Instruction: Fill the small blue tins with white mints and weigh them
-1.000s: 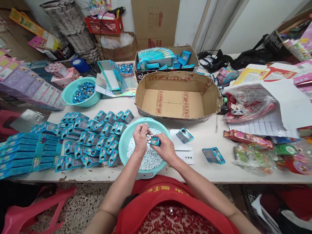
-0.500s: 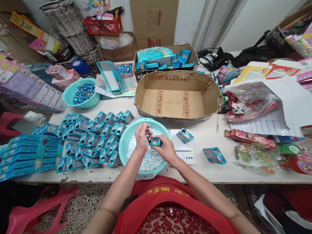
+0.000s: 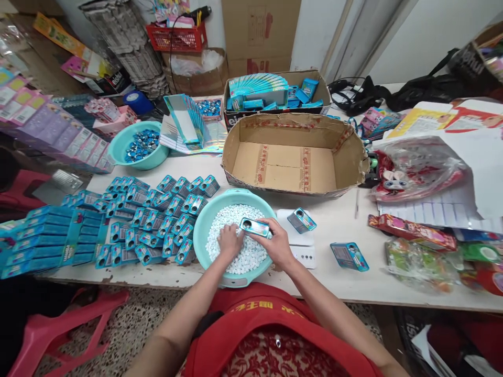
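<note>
My right hand [image 3: 278, 243] is closed round a small blue candy box [image 3: 255, 227], held tilted over the bowl with its round hole facing up. My left hand [image 3: 230, 242] reaches down among small white candies [image 3: 247, 259], its fingers apart and their tips partly hidden by the candies. The candies lie in a light teal bowl [image 3: 201, 225] at the table's front edge. A similar blue box [image 3: 302, 220] stands on a white scale [image 3: 304, 242] right of the bowl. Farther right, another blue box [image 3: 349, 256] rests on the table.
Rows of blue boxes [image 3: 151, 220] cover the table left of the bowl. Behind it stands an open cardboard tray [image 3: 283, 180]. A second teal bowl [image 3: 118, 149] contains blue wrapped pieces. A carton [image 3: 322, 94] holds more blue boxes. Packaged toys [image 3: 416, 235] lie at right.
My left hand has moved from above the box down into the candies, and its fingers have spread. My right hand still holds the box, now turned so its holed end faces up.
</note>
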Demonstrator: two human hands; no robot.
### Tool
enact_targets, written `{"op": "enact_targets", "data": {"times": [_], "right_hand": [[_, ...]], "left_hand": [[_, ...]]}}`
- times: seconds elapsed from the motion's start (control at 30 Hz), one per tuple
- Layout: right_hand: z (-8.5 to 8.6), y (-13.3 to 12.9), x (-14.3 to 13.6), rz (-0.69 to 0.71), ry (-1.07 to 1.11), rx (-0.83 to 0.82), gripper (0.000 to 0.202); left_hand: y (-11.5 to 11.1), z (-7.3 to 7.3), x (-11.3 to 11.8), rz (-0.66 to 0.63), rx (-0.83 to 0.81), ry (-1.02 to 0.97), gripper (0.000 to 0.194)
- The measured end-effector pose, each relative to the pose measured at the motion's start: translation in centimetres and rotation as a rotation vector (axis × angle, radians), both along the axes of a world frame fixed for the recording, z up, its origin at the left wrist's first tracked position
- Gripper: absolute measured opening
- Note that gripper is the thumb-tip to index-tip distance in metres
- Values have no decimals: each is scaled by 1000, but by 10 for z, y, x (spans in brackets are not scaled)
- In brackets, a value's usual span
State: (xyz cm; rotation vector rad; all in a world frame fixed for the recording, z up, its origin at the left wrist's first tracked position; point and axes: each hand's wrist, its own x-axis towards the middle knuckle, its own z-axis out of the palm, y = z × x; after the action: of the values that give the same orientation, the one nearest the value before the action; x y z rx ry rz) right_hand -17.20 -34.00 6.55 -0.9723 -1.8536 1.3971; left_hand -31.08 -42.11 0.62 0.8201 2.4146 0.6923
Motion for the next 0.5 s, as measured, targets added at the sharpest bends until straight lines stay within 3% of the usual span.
{"op": "enact_targets", "data": {"times": [0.07,0.1,0.23,0.33,0.43,0.5], "right_hand": [[-1,2,0,-8,-7,2,31],[-1,3,0,-9,-13,1,31],[-1,8,5,-20,-50,10,32],[-2,7,7,1,-86,40,30],[-5,0,4,50,-120,83,27],[-6,-7,0,78,-150,109,26]], "left_hand": [[-1,-7,12,-89,-32,-1,18],[0,-8,14,-71,29,-72,16],[4,-3,3,219,316,-423,29],[7,19,-8,335,427,-616,36],[11,54,-7,440,675,-904,34],[17,74,-2,456,831,-966,32]]}}
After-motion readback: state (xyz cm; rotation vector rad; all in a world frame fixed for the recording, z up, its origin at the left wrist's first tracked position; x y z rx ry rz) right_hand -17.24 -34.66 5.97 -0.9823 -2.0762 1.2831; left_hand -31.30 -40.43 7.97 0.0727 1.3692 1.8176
